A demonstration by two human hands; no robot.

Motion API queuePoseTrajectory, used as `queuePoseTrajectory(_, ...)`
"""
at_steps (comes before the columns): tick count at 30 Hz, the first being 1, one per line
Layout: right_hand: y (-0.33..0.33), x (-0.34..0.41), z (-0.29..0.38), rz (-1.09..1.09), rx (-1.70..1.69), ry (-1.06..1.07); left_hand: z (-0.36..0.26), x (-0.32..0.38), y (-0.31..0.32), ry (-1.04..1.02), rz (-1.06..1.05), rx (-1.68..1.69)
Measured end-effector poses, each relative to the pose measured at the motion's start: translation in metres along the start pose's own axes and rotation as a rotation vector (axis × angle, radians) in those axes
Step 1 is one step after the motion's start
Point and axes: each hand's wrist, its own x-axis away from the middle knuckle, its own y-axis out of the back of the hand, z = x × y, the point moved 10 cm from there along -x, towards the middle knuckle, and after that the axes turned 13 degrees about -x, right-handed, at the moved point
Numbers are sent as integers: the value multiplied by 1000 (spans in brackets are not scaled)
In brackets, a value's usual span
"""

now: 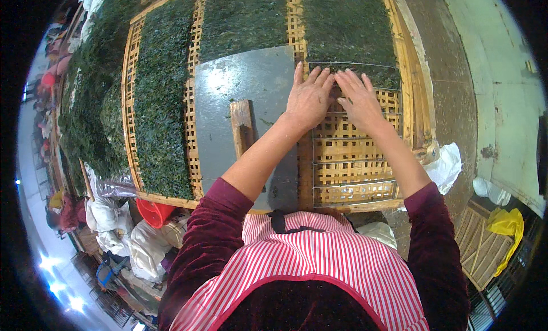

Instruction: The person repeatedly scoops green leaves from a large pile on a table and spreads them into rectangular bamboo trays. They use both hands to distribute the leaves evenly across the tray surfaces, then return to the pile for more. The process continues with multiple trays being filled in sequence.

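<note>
A wood-framed woven bamboo tray [131,65] lies before me, bearing wide strips of chopped dark green leaves [165,100]. On its middle rests a grey flat board [248,87] with a wooden handle [242,127] fixed to it. To the board's right, a thin wire grid [357,163] lies over bare bamboo weave, with leaves under its far end. My left hand [310,95] is spread flat near the board's upper right corner, at the grid's far left. Beside it my right hand [358,97] lies over the edge of the leaves, fingers extended. Neither hand grips anything; what lies beneath the fingertips is hidden.
A large heap of green leaves [92,121] lies left of the tray. Below it are white sacks [107,215] and a red plastic bucket [155,212]. A white bag [447,168] hangs at the tray's right corner. Several people are at the far left, beyond the heap.
</note>
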Motion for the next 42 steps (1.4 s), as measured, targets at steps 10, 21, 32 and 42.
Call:
queuePoseTrajectory(10,1,3,-20,25,-126,-94,8,-4,8,24,46,217)
queuePoseTrajectory(21,2,2,176,-161,-323,350,125,80,75,303,-57,1010)
queuePoseTrajectory(32,-15,-12,214,-94,-207,400,224,197,74,462,-72,949)
queuePoseTrajectory(42,91,15,-40,-316,-353,-326,122,124,63,294,26,735)
